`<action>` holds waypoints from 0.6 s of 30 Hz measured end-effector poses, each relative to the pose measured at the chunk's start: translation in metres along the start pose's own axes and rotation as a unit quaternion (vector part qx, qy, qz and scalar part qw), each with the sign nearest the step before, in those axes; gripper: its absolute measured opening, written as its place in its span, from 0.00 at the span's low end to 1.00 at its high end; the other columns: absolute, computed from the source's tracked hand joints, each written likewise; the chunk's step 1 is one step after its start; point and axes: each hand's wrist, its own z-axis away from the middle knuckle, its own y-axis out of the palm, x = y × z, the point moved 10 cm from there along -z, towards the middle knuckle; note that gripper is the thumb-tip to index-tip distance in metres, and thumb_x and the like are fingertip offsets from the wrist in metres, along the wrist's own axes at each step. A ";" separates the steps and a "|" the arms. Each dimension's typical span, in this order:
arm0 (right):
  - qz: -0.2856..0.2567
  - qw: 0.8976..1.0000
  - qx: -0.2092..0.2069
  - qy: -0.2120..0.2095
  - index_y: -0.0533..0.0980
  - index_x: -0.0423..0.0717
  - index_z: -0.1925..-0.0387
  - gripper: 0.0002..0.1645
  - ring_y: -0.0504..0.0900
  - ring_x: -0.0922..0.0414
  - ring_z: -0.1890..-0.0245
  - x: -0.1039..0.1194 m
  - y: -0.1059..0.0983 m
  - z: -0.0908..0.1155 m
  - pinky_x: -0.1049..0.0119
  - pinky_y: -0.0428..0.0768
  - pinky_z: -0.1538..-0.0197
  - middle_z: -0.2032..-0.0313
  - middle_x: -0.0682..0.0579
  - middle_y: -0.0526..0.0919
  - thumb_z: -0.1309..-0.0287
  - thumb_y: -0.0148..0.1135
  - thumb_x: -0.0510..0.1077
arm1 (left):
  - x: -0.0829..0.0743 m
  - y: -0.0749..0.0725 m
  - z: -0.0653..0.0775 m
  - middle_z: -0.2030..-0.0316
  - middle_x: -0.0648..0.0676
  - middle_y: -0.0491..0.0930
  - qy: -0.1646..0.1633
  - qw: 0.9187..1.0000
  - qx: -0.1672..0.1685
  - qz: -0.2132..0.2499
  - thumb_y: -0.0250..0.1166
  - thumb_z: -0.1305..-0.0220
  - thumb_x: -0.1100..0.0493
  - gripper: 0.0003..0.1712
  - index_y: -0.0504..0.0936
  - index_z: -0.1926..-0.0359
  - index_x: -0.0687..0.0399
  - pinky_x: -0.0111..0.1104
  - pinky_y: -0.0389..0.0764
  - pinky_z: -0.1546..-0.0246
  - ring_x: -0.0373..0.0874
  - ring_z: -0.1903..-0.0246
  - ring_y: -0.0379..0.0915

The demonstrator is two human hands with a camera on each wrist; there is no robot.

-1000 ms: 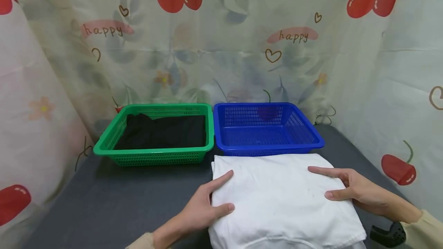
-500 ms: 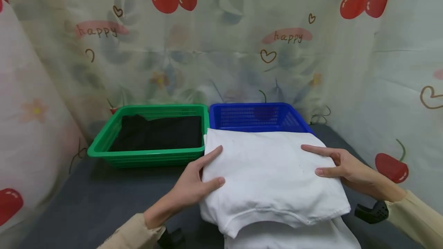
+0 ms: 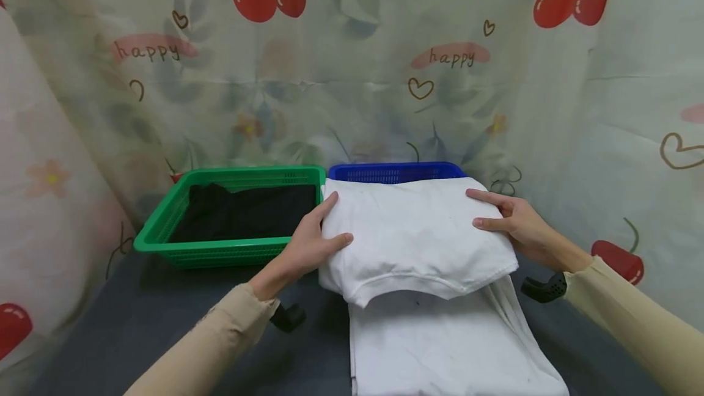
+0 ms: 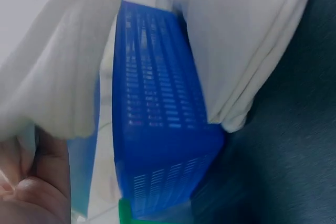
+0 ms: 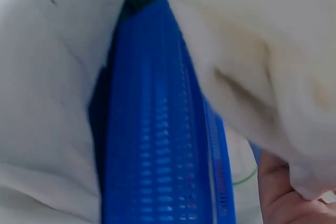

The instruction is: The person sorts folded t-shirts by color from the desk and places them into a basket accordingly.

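Both hands hold a folded white T-shirt (image 3: pixel 407 231) by its sides, its neckline toward the person. My left hand (image 3: pixel 310 243) grips the left side, thumb on top and the other fingers partly hidden underneath. On the right side, my right hand (image 3: pixel 517 225) grips it likewise. The shirt is raised over the blue basket (image 3: pixel 396 167), hiding most of it in the head view. Both wrist views show the basket's slotted wall below the lifted fabric. Another folded white cloth (image 3: pixel 440 347) lies on the table in front of the basket.
Left of the blue basket stands a green basket (image 3: pixel 220 244) holding folded black cloth (image 3: pixel 258 212). Both baskets sit at the back of the dark grey table (image 3: pixel 165 310). A patterned curtain (image 3: pixel 352 102) hangs behind and at both sides.
Both hands have lifted the T-shirt and carried it forward from the table to above the blue basket. The white cloth beneath it has come into view.
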 end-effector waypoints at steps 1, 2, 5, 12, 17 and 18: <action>0.000 1.000 -0.005 -0.001 0.60 0.46 0.26 0.43 0.57 0.51 0.31 0.001 -0.002 -0.005 0.66 0.78 0.48 0.24 0.45 0.44 0.39 0.68 0.41 | 0.001 -0.001 -0.005 0.25 0.54 0.47 -0.002 1.000 -0.003 -0.010 0.67 0.35 0.63 0.48 0.48 0.23 0.57 0.44 0.60 0.34 0.47 0.28 0.45; -0.002 1.000 -0.011 -0.001 0.60 0.46 0.26 0.43 0.57 0.50 0.31 0.002 -0.004 -0.009 0.66 0.78 0.49 0.24 0.45 0.45 0.39 0.69 0.41 | 0.002 -0.002 -0.010 0.25 0.54 0.47 -0.005 1.000 -0.006 -0.019 0.67 0.35 0.62 0.48 0.48 0.23 0.57 0.44 0.60 0.34 0.47 0.28 0.45; -0.008 1.000 -0.024 0.004 0.60 0.47 0.26 0.44 0.60 0.51 0.34 0.006 -0.010 -0.021 0.67 0.79 0.51 0.24 0.46 0.45 0.40 0.69 0.42 | 0.001 -0.005 -0.024 0.24 0.55 0.46 -0.007 0.999 -0.012 -0.036 0.66 0.34 0.61 0.48 0.48 0.23 0.58 0.44 0.58 0.33 0.48 0.27 0.43; -0.011 0.998 -0.052 0.015 0.61 0.52 0.26 0.44 0.69 0.53 0.40 0.017 -0.024 -0.043 0.65 0.79 0.53 0.24 0.48 0.47 0.41 0.71 0.42 | -0.004 -0.012 -0.059 0.24 0.54 0.46 -0.018 0.999 -0.015 -0.036 0.64 0.33 0.63 0.45 0.49 0.23 0.56 0.42 0.58 0.33 0.46 0.27 0.41; -0.008 0.998 -0.064 0.017 0.62 0.51 0.26 0.42 0.67 0.51 0.38 0.023 -0.036 -0.058 0.65 0.79 0.53 0.24 0.49 0.46 0.39 0.68 0.39 | -0.005 -0.015 -0.081 0.25 0.55 0.47 -0.022 0.999 -0.018 -0.044 0.64 0.33 0.64 0.45 0.50 0.23 0.55 0.43 0.60 0.33 0.47 0.27 0.43; -0.012 0.998 -0.062 0.019 0.62 0.50 0.26 0.42 0.67 0.50 0.37 0.024 -0.038 -0.061 0.65 0.79 0.53 0.24 0.49 0.46 0.39 0.68 0.38 | -0.003 -0.016 -0.084 0.25 0.55 0.47 -0.025 0.999 -0.020 -0.040 0.64 0.33 0.64 0.45 0.50 0.23 0.55 0.43 0.60 0.34 0.48 0.27 0.42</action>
